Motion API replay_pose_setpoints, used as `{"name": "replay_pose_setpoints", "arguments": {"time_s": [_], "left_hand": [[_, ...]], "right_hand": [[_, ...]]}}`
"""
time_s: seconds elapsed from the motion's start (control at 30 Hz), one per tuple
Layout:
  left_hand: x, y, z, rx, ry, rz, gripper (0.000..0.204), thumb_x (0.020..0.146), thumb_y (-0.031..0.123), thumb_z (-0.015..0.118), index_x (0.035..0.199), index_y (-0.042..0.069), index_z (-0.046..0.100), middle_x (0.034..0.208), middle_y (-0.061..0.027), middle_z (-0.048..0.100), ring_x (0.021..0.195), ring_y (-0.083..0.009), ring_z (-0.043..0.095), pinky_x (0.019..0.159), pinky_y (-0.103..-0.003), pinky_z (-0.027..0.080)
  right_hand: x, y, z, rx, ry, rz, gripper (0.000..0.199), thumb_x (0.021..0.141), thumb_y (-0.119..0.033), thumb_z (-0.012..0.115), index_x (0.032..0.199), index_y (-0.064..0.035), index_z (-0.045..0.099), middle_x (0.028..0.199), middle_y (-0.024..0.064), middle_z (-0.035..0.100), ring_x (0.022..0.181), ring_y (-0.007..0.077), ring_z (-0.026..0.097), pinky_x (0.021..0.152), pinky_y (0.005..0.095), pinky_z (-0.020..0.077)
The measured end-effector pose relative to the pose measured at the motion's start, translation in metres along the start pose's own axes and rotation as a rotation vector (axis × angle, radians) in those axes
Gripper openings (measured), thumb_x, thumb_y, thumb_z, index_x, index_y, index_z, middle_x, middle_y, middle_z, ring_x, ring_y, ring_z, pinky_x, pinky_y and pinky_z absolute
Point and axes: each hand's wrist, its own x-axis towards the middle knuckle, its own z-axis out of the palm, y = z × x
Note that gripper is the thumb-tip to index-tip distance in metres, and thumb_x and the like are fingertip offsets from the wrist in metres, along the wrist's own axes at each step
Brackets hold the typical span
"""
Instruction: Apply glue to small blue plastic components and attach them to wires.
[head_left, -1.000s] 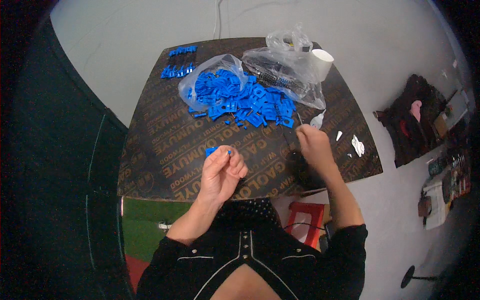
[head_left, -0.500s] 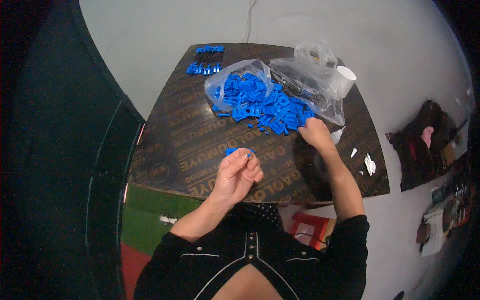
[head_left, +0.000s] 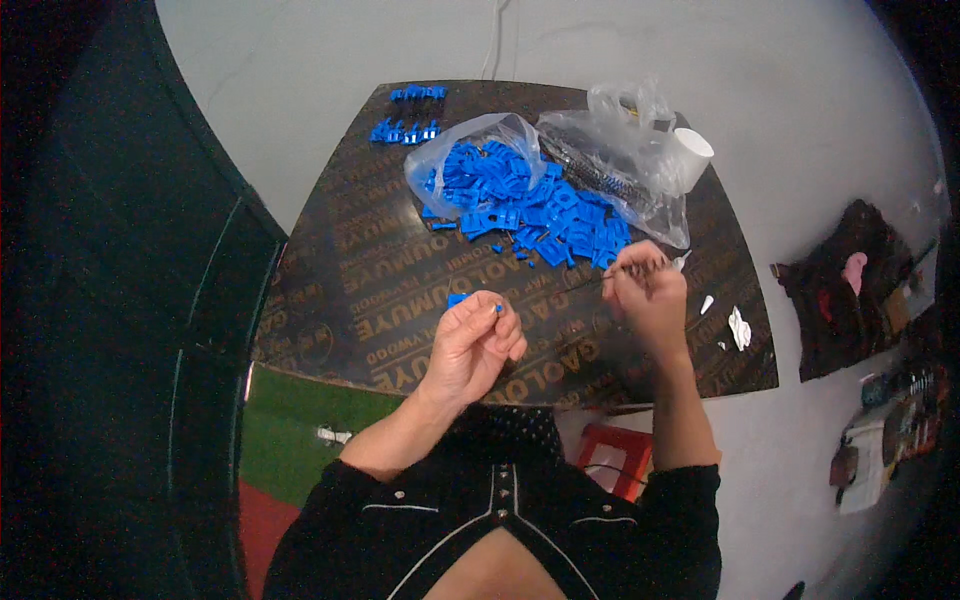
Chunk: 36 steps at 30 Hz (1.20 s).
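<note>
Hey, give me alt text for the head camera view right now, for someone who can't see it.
A person's left hand pinches a small blue part above a dark printed table, while the right hand holds a thin, blurred dark object. Beyond, blue pieces lie heaped, partly inside a clear bag; more blue parts are lined up at far left.

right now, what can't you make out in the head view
Head view:
Small blue plastic piece: mostly hidden by the left hand.
Bare right hand: blurred, its grip unclear.
Heaped blue plastic parts: lower ones buried under others.
Black contents of the clear plastic bag: wrinkled film obscures details.
</note>
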Motion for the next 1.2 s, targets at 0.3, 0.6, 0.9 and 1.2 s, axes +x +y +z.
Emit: {"name": "replay_pose_setpoints", "arguments": {"time_s": [0.3, 0.6, 0.9, 1.2], "left_hand": [[0.0, -0.003, -0.001, -0.027, -0.085, 0.001, 0.013, 0.092, 0.015, 0.055, 0.096, 0.003, 0.057, 0.075, -0.0063, 0.052, 0.066, -0.0158, 0.048, 0.062, -0.032, 0.044], [-0.003, -0.005, -0.003, -0.085, -0.064, -0.023, 0.016, 0.092, 0.015, 0.055, 0.102, 0.003, 0.058, 0.073, -0.0071, 0.051, 0.066, -0.0169, 0.048, 0.062, -0.033, 0.043], [-0.002, -0.005, -0.004, -0.14, -0.061, -0.041, 0.017, 0.092, 0.016, 0.055, 0.102, 0.002, 0.058, 0.072, -0.0067, 0.05, 0.066, -0.0162, 0.047, 0.061, -0.032, 0.042], [-0.004, -0.005, -0.004, -0.133, -0.049, -0.041, 0.017, 0.092, 0.016, 0.054, 0.1, 0.001, 0.057, 0.072, -0.007, 0.05, 0.066, -0.017, 0.047, 0.061, -0.033, 0.043]], "right_hand": [[-0.051, -0.024, 0.03, 0.415, 0.049, -0.201, 0.011, 0.089, -0.002, 0.056, 0.1, 0.0009, 0.056, 0.081, 0.0098, 0.063, 0.062, 0.0102, 0.056, 0.055, 0.0231, 0.0457], [-0.054, -0.03, 0.046, 0.342, 0.073, -0.153, 0.011, 0.089, -0.003, 0.058, 0.099, 0.0007, 0.056, 0.08, 0.0102, 0.065, 0.059, 0.0096, 0.056, 0.055, 0.0236, 0.047], [-0.053, -0.031, 0.049, 0.284, 0.076, -0.131, 0.01, 0.089, -0.003, 0.057, 0.098, 0.0006, 0.057, 0.079, 0.0091, 0.065, 0.059, 0.0087, 0.057, 0.055, 0.0229, 0.0473], [-0.052, -0.034, 0.05, 0.268, 0.051, -0.155, 0.01, 0.09, -0.005, 0.057, 0.098, 0.0005, 0.057, 0.08, 0.0086, 0.064, 0.06, 0.0081, 0.056, 0.055, 0.0223, 0.0468]]}}
